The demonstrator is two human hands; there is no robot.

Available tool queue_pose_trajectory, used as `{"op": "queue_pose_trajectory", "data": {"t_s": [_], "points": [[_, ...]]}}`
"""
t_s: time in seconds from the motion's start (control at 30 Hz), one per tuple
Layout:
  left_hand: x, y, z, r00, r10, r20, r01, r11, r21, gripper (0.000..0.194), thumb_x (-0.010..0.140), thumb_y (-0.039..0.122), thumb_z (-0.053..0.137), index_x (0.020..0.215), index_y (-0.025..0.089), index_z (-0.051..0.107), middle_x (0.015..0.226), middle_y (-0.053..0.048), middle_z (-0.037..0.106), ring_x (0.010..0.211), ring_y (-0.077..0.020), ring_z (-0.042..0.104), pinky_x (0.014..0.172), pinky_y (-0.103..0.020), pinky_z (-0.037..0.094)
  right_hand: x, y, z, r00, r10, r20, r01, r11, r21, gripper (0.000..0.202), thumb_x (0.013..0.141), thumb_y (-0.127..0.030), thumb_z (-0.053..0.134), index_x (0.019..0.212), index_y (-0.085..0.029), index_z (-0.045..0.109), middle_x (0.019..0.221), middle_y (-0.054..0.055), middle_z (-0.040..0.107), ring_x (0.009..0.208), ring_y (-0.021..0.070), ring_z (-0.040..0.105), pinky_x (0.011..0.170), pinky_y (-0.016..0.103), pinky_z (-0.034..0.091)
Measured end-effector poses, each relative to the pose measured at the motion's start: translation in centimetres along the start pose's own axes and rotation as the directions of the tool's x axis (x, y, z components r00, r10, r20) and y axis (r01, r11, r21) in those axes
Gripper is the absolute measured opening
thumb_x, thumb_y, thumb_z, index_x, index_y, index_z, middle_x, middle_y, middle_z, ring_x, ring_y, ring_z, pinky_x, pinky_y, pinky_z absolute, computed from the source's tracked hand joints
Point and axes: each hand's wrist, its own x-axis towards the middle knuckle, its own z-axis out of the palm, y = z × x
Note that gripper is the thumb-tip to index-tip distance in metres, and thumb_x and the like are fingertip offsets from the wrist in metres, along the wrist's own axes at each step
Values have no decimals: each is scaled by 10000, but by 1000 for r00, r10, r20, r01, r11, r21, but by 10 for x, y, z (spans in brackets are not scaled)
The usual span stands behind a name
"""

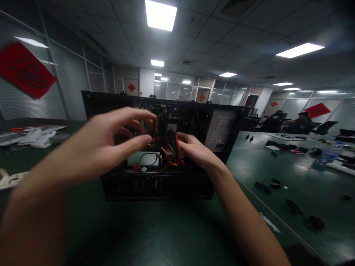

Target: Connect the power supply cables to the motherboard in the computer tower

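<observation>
A black desktop computer case (158, 188) stands before me on the green table, its inside facing me. My right hand (195, 147) reaches into it, fingers closed around a bundle of coloured power cables (174, 151) by a dark connector. Left of it, my left hand (119, 136) hovers in front of the case with thumb and fingers apart, holding nothing. Behind the hands lies the motherboard (176, 115), partly hidden. At the case's right sits the silver power supply (220, 129), with a dark fan (201, 123) beside it. Thin loose wires (145, 162) hang below the board.
The green table (166, 229) extends to both sides. Several small black parts (262, 187) lie on its right half, with a clear plastic item (328, 155) farther back. White objects (41, 136) lie at the far left. A person (303, 120) sits in the background right.
</observation>
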Motion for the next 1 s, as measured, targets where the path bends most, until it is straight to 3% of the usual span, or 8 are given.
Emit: {"op": "queue_pose_trajectory", "data": {"t_s": [0.13, 0.2, 0.37, 0.5, 0.63, 0.7, 0.9, 1.0], "points": [[26, -23, 34, 955, -36, 295, 90, 981, -170, 428, 857, 494, 629, 1163, 201, 688, 1007, -59, 723, 834, -198, 667, 703, -308, 567, -1, -3, 0, 1000, -9, 9, 10, 1000, -28, 339, 887, -419, 618, 1093, -156, 671, 1121, 75, 683, 1016, 201, 623, 798, 277, 511], [34, -32, 45, 936, -48, 349, 152, 948, -279, 404, 867, 482, 624, 1111, 171, 706, 912, -58, 729, 752, -167, 649, 635, -266, 538, -1, -4, 1, 1000, -6, 28, 7, 1000, -28, 352, 899, -421, 609, 1118, -152, 668, 1132, 85, 681, 1016, 205, 630, 808, 291, 520], [35, -33, 44, 958, -77, 276, 188, 896, -403, 330, 828, 425, 695, 988, 139, 733, 822, -49, 713, 717, -137, 628, 661, -244, 530, -6, -9, -1, 993, -27, 111, 50, 976, -210, 324, 954, -362, 544, 1186, -170, 662, 1160, 100, 687, 971, 211, 664, 806, 332, 545], [34, -31, 41, 972, -138, 190, 210, 874, -438, 338, 797, 432, 724, 960, 136, 737, 857, -58, 723, 742, -152, 648, 680, -258, 551, -22, -27, -7, 989, -149, -2, 128, 856, -501, 249, 958, -253, 533, 1136, -182, 692, 1152, 103, 700, 1072, 239, 647, 965, 388, 490], [35, -31, 47, 974, -164, 155, 219, 853, -473, 336, 790, 413, 738, 988, 142, 741, 891, -59, 737, 749, -152, 666, 702, -260, 565, -38, -48, -7, 977, -187, 101, 207, 947, -247, 379, 950, -233, 543, 1326, -193, 561, 1262, 99, 646, 1096, 206, 639, 907, 355, 542], [35, -28, 49, 975, -140, 172, 207, 854, -478, 333, 804, 400, 730, 1018, 146, 745, 885, -59, 743, 759, -156, 675, 727, -273, 576, -40, -53, -6, 971, -194, 139, 211, 970, -121, 391, 930, -261, 585, 1314, -189, 565, 1238, 92, 655, 1055, 195, 652, 867, 336, 560], [29, -17, 45, 947, 7, 322, 171, 834, -524, 429, 837, 336, 716, 1241, 194, 678, 1076, -73, 745, 978, -225, 698, 876, -356, 585, -34, -53, -8, 980, -193, 44, 197, 975, -101, 267, 893, -309, 641, 1098, -143, 683, 1007, 71, 720, 904, 180, 675, 794, 306, 562], [27, -18, 45, 943, 52, 329, 142, 830, -539, 481, 845, 311, 712, 1307, 202, 635, 1128, -77, 735, 1041, -241, 687, 922, -374, 574, -35, -54, -10, 981, -192, 36, 195, 976, -102, 265, 875, -337, 665, 1056, -147, 698, 970, 65, 727, 899, 185, 678, 775, 301, 561]]}}
